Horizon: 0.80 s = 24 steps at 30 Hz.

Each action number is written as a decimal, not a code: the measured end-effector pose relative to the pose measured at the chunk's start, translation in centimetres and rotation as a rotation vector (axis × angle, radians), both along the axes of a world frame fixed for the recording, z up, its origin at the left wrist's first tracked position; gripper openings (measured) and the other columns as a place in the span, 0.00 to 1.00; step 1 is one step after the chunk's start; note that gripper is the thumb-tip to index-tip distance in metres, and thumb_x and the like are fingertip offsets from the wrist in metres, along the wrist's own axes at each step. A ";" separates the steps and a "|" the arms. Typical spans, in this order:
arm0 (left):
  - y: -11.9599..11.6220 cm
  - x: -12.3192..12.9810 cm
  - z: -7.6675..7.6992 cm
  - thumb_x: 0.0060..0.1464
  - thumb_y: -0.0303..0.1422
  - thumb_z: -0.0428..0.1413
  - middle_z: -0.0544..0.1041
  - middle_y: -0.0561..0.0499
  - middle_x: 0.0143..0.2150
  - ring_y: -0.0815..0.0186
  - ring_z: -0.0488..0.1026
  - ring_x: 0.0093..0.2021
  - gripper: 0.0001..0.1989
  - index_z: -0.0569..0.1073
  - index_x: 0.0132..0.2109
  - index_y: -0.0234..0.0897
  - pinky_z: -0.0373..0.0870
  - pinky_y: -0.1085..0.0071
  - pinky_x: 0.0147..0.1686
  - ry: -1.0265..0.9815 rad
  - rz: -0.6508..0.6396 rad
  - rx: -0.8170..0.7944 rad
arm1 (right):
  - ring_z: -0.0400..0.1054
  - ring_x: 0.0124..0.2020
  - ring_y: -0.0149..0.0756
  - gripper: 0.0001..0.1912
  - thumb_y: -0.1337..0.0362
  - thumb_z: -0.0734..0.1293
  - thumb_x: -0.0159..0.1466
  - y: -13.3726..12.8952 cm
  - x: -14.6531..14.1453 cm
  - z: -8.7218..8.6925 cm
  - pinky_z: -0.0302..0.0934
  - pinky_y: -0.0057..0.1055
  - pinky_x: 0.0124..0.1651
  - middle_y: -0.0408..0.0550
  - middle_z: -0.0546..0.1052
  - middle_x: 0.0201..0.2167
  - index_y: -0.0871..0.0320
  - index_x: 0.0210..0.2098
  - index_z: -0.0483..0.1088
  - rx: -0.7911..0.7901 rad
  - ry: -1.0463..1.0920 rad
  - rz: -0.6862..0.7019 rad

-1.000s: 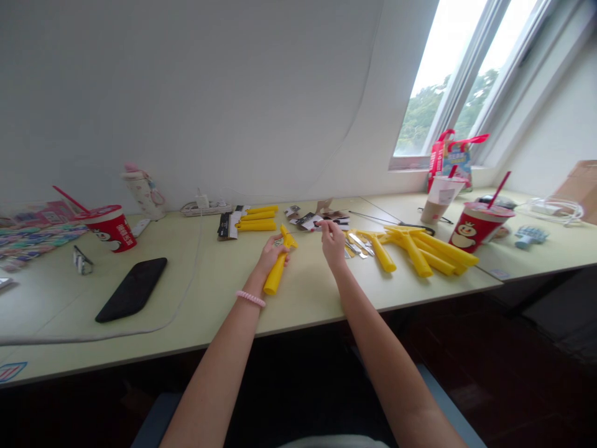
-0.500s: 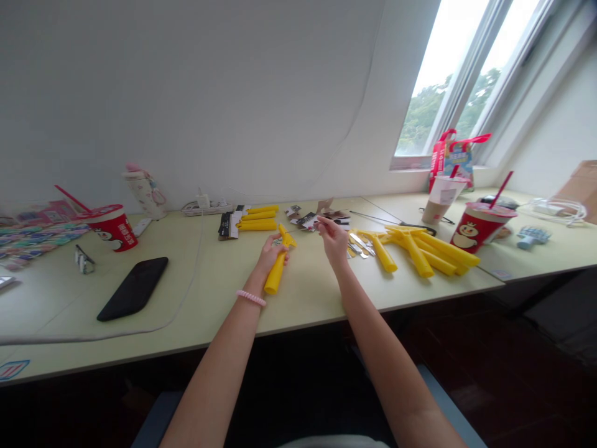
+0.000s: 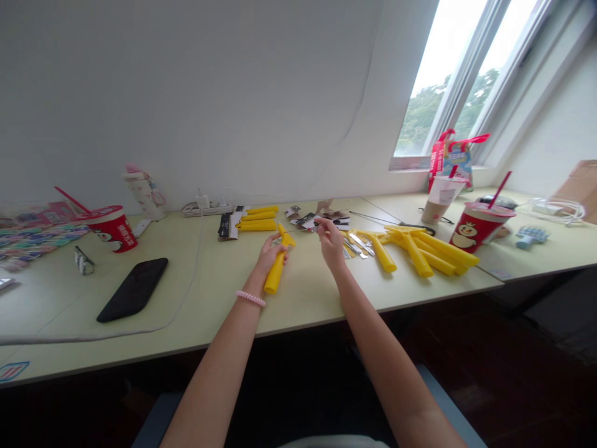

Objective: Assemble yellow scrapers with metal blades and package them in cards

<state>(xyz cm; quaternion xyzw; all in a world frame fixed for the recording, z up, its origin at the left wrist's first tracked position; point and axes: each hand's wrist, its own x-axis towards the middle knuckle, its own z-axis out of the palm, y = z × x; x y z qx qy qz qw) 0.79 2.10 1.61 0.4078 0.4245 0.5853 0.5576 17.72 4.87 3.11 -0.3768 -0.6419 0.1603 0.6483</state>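
My left hand [image 3: 271, 254] is closed around a yellow scraper [image 3: 275, 274], its wide T-shaped head pointing away from me and its round handle end toward me. To the right, my right hand [image 3: 330, 239] is raised over the table with the fingertips pinched together; whatever is between them is too small to make out. Just beyond those fingers lie black and brown cardboard packaging pieces [image 3: 305, 220]. Flat metal blades [image 3: 358, 244] are spread beside my right wrist. A group of more yellow scrapers [image 3: 415, 252] rests further right, some overlapping.
Several yellow handles [image 3: 258, 224] with black cards lie at the back. A black phone [image 3: 134, 289], a red cup [image 3: 113, 228] and a white bottle [image 3: 142, 194] stand or lie on the left. Another red cup [image 3: 478, 230] and a clear drink cup [image 3: 441, 200] are at the right.
My right hand has moved slightly left and down, its fingertips still pinched. The left hand and the scraper in it have stayed in place.
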 end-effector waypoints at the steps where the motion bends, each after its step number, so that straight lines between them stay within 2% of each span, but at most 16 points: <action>1: 0.0 0.0 0.0 0.40 0.22 0.53 0.69 0.54 0.24 0.74 0.65 0.17 0.27 0.61 0.50 0.38 0.60 0.79 0.16 -0.004 -0.002 0.002 | 0.63 0.30 0.33 0.13 0.62 0.56 0.60 0.0 0.0 0.0 0.57 0.27 0.31 0.47 0.72 0.31 0.58 0.39 0.68 0.013 0.002 -0.001; 3: 0.1 -0.1 -0.1 0.40 0.22 0.54 0.69 0.54 0.25 0.74 0.65 0.17 0.27 0.61 0.50 0.38 0.59 0.79 0.15 -0.011 -0.017 0.009 | 0.63 0.30 0.32 0.11 0.62 0.56 0.60 -0.2 0.0 0.0 0.56 0.27 0.31 0.46 0.72 0.30 0.58 0.36 0.68 0.029 -0.007 -0.035; 5: 0.1 -0.1 -0.2 0.40 0.22 0.54 0.69 0.54 0.25 0.74 0.65 0.17 0.27 0.61 0.50 0.38 0.59 0.79 0.15 -0.012 -0.032 0.016 | 0.62 0.26 0.31 0.12 0.60 0.56 0.61 -0.4 0.0 0.0 0.54 0.26 0.29 0.44 0.70 0.25 0.58 0.31 0.68 0.018 -0.033 -0.106; 8: 0.1 0.0 -0.2 0.40 0.22 0.54 0.70 0.53 0.26 0.74 0.65 0.17 0.27 0.61 0.50 0.38 0.60 0.79 0.15 -0.006 -0.035 0.018 | 0.56 0.19 0.29 0.17 0.55 0.56 0.62 -0.5 0.0 -0.1 0.50 0.26 0.25 0.40 0.63 0.15 0.58 0.23 0.64 -0.026 -0.076 -0.196; 11: 0.1 -0.1 -0.2 0.40 0.22 0.54 0.70 0.54 0.26 0.74 0.65 0.17 0.27 0.61 0.50 0.38 0.60 0.79 0.16 -0.011 -0.022 0.014 | 0.56 0.18 0.28 0.22 0.51 0.55 0.62 -0.5 0.0 -0.3 0.48 0.26 0.25 0.40 0.63 0.14 0.57 0.18 0.59 -0.067 -0.116 -0.205; 13: 0.1 -0.1 -0.1 0.40 0.22 0.54 0.69 0.54 0.25 0.74 0.65 0.17 0.27 0.61 0.50 0.38 0.60 0.79 0.16 -0.020 -0.008 0.013 | 0.57 0.19 0.29 0.22 0.51 0.54 0.63 -0.3 0.0 -0.4 0.49 0.26 0.25 0.42 0.64 0.15 0.57 0.18 0.58 -0.098 -0.152 -0.187; 15: 0.1 -0.2 -0.1 0.40 0.22 0.53 0.70 0.54 0.25 0.74 0.65 0.17 0.27 0.60 0.50 0.38 0.59 0.79 0.15 -0.024 0.003 0.012 | 0.60 0.21 0.31 0.18 0.53 0.53 0.63 -0.2 -0.1 -0.5 0.51 0.27 0.27 0.43 0.67 0.19 0.56 0.23 0.61 -0.098 -0.170 -0.146; 19: 0.0 0.0 0.0 0.40 0.22 0.53 0.70 0.54 0.25 0.74 0.65 0.16 0.27 0.61 0.50 0.39 0.59 0.79 0.15 0.014 -0.004 0.005 | 0.65 0.31 0.33 0.11 0.56 0.57 0.61 -0.2 -0.3 -0.2 0.56 0.28 0.32 0.47 0.71 0.31 0.57 0.34 0.62 0.042 -0.116 -0.078; 21: -0.3 0.2 0.1 0.40 0.22 0.54 0.69 0.54 0.24 0.74 0.65 0.16 0.27 0.61 0.50 0.39 0.59 0.79 0.15 0.043 -0.031 -0.002 | 0.65 0.30 0.33 0.11 0.56 0.59 0.60 -0.4 -0.3 0.1 0.56 0.27 0.30 0.47 0.71 0.30 0.57 0.33 0.62 0.064 -0.049 -0.083; 24: -0.6 0.4 0.2 0.39 0.22 0.55 0.69 0.54 0.24 0.74 0.65 0.17 0.27 0.61 0.50 0.38 0.59 0.79 0.16 0.060 -0.097 0.006 | 0.61 0.22 0.29 0.12 0.54 0.60 0.59 -0.7 -0.2 0.2 0.52 0.25 0.25 0.41 0.67 0.21 0.57 0.28 0.61 -0.001 0.024 -0.153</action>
